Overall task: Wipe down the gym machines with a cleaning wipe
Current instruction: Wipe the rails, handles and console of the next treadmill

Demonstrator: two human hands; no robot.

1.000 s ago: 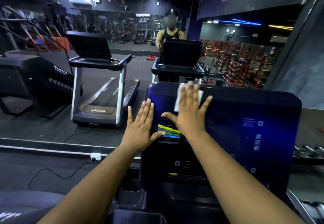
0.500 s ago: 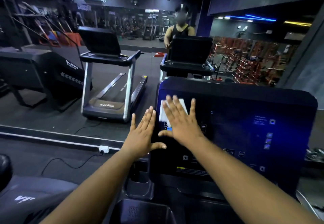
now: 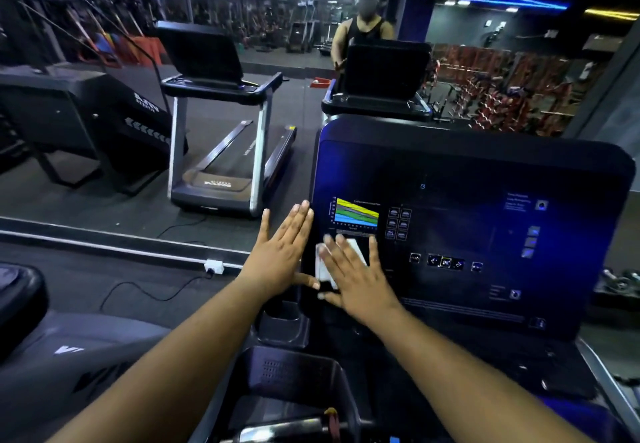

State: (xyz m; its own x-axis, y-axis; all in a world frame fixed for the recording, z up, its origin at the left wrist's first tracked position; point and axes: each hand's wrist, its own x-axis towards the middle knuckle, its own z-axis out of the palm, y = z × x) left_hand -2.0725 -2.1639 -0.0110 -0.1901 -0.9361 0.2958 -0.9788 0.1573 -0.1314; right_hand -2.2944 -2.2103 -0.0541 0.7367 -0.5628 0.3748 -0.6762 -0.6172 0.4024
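Wipe (image 3: 356,252) pressed flat under the right hand (image 3: 353,279), fingers straight, near the console's (image 3: 485,172) lower left corner. Left hand (image 3: 280,255), open, seemingly braces the left edge. Best practice: even pressure, overlapping strokes rightward.

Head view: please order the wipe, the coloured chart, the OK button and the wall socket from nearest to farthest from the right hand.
1. Wipe, under the right hand.
2. Coloured chart, just above the fingertips.
3. OK button, to the right on the console.
4. Wall socket, far left on the floor.
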